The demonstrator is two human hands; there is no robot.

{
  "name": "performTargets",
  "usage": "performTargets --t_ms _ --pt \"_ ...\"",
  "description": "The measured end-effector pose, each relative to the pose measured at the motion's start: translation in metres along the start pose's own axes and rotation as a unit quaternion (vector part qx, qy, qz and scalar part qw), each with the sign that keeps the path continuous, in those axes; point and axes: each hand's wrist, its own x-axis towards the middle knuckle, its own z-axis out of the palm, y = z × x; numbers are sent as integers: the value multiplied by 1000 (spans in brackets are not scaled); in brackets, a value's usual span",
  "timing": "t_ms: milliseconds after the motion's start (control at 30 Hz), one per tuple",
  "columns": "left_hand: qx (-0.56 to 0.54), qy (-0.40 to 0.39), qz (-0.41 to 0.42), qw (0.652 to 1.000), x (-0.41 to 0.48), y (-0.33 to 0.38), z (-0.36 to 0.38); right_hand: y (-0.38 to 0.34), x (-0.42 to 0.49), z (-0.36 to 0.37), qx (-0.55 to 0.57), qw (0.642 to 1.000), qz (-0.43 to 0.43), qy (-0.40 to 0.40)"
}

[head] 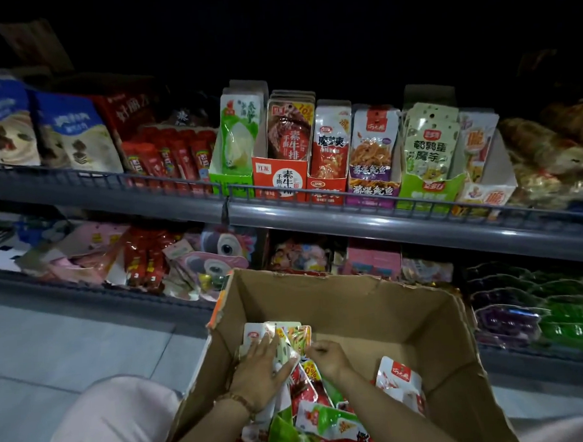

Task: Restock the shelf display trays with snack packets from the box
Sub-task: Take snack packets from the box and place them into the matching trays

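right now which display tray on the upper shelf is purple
The fourth tray from the left, between a red tray and a light green tray; the others are green, orange, red or white.

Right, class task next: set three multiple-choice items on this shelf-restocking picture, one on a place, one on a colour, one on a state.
1. Where are the person's left hand and right hand? A in the open brown cardboard box; B on the upper shelf; C on the floor.
2. What colour is the card display tray between the red card tray and the light green card tray? A blue; B purple; C black.
3. How does the left hand lie? A clenched, empty; B flat on the plastic snack packets; C out of view.
Answers: A, both reach inside its walls; B, its front is purple; B, straight fingers rest on the stack.
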Motion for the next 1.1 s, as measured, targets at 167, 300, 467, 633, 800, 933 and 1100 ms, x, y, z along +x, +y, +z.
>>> performTargets --t_ms 167,300,467,633,800,933,1100 --pt "-44 -5 -14 999 4 -2 0 -49 -39 -19 108 994 -16 -8" --pt "-119 28 -30 992 8 5 -10 -81 -69 -61 193 977 -27 -85" --pt "-390 28 35 920 -4 53 -35 -119 -102 -117 274 955 -77 -80" --pt "-550 23 71 832 1 104 -56 -144 -126 -153 376 920 -94 -51" --pt "-606 44 111 786 6 158 -84 -148 -139 -176 415 903 -107 -33" --pt "-502 83 169 844 18 193 -107 -161 -150 -209 260 952 -162 22" --pt "-344 69 267 898 39 243 -129 -208 -152 -280 124 952 -271 69"
